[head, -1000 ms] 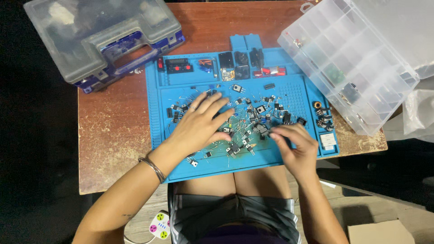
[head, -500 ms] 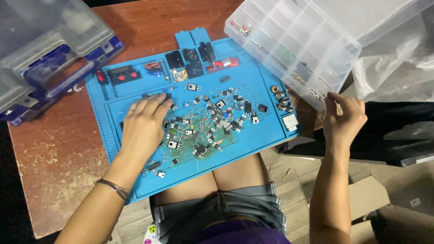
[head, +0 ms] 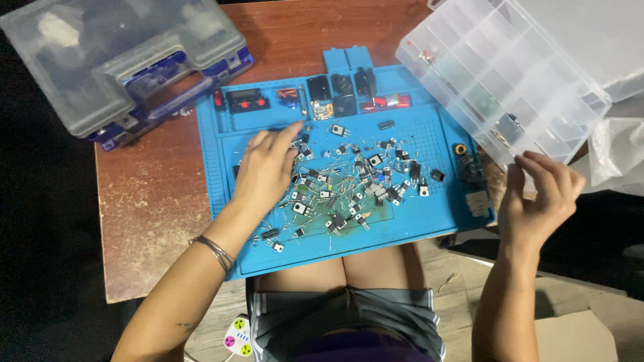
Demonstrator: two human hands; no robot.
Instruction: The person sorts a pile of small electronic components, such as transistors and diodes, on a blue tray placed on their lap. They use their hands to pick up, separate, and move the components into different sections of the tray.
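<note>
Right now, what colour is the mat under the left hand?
Bright blue mat, clearest in the head view.

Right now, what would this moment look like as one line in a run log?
left hand: flat on loose components | right hand: at clear organizer box edge | blue mat: on wooden table
</note>
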